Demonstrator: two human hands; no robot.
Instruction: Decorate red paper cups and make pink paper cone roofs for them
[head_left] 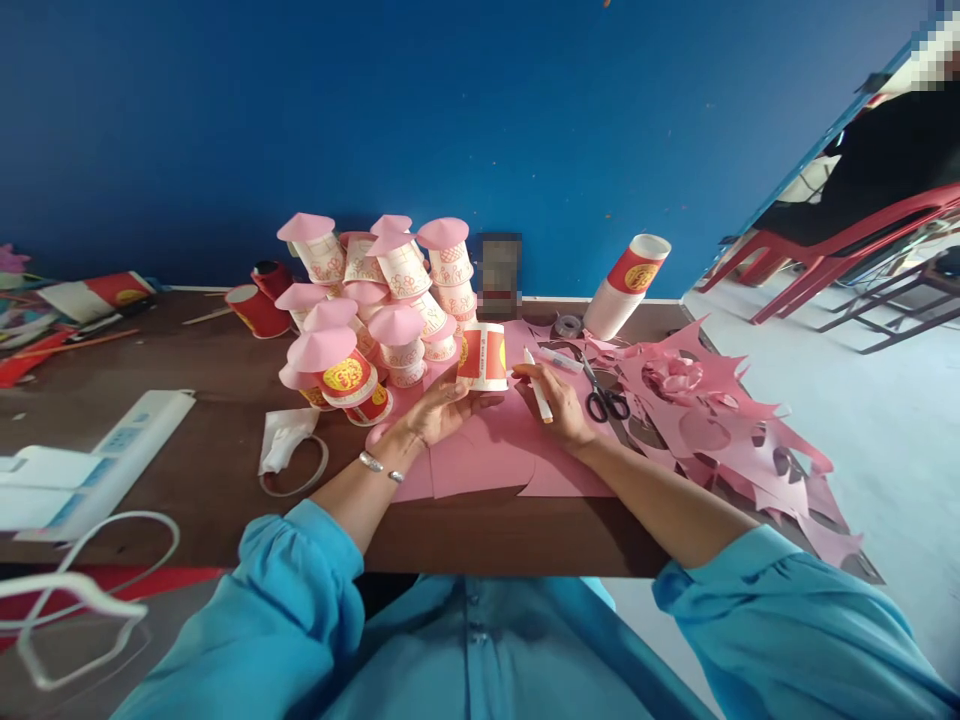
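Observation:
My left hand [442,410] holds a red and white paper cup [482,357] upside down, its wide rim low, over pink paper sheets [480,460]. Just right of the cup, my right hand [559,405] grips a white marker [538,388] between thumb and fingers, apart from the cup. Left of the cup stand several stacked paper cups with pink cone tops [322,348], many bearing drawn red patterns. Black-handled scissors [606,402] lie to the right of my right hand.
Cut pink scraps [705,430] cover the table's right side. A tall cup stack [628,285] leans near the blue wall, by a tape roll [568,326]. At left lie a white power strip [127,450], a cable and a tissue pack [287,438]. Red chairs [840,245] stand beyond.

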